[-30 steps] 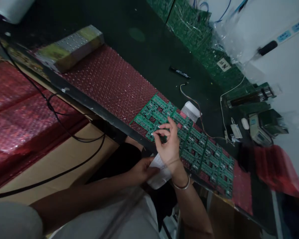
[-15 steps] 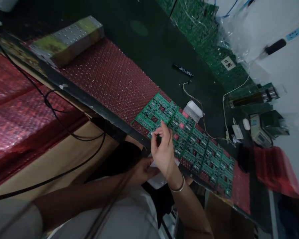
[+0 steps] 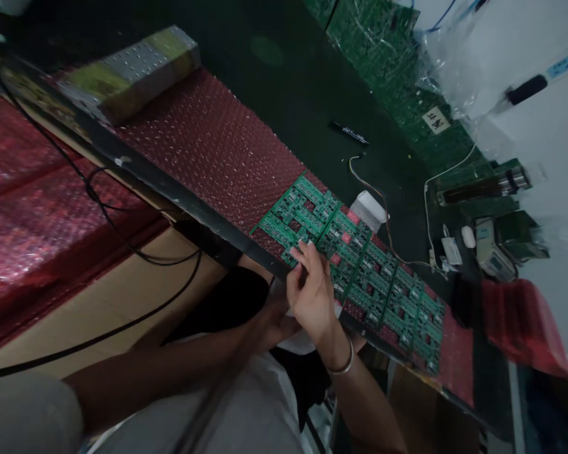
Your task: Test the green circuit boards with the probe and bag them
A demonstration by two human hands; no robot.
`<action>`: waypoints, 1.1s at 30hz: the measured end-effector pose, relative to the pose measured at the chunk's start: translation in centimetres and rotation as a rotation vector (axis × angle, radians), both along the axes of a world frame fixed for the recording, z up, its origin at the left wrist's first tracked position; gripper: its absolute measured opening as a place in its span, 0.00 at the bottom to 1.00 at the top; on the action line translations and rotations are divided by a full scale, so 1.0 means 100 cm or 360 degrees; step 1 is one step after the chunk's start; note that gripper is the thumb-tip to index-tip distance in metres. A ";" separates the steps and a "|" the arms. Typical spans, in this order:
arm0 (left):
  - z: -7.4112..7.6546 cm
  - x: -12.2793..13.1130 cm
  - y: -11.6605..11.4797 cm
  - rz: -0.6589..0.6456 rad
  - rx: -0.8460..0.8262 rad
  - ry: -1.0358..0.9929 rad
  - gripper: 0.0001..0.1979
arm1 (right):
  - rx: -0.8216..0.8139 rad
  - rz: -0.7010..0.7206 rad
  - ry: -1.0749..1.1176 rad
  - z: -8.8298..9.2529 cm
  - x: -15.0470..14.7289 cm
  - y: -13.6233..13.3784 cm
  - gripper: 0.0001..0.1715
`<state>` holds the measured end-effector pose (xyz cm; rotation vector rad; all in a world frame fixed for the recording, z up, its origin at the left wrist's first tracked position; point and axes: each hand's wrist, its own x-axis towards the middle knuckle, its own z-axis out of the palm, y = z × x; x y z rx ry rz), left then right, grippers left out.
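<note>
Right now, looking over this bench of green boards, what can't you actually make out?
All from the head view:
- The left hand is largely covered by the right hand, so its grip is unclear.
- Whether the right fingertips pinch anything on the circuit boards is too small to tell.
- The print on the black marker is too small to read.
- The devices at the right are blurred.

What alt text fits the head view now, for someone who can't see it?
The person's right hand rests its fingertips on one end of a row of green circuit boards laid on red bubble wrap on a dark bench. The left hand sits below the bench edge, mostly hidden.
</note>
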<state>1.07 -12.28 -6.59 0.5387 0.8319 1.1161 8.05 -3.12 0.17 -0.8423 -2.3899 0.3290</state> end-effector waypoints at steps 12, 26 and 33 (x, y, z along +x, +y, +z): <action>0.001 -0.001 -0.004 -0.0221 -0.0019 -0.0179 0.31 | -0.0358 -0.0026 0.0365 0.030 0.001 0.015 0.37; 0.000 0.000 -0.001 -0.0149 0.0204 -0.0077 0.30 | -0.0237 0.0035 0.0214 0.003 0.001 0.003 0.40; 0.001 -0.002 -0.002 -0.0166 0.0182 -0.0093 0.29 | -0.0290 0.0035 0.0193 0.015 -0.001 0.004 0.39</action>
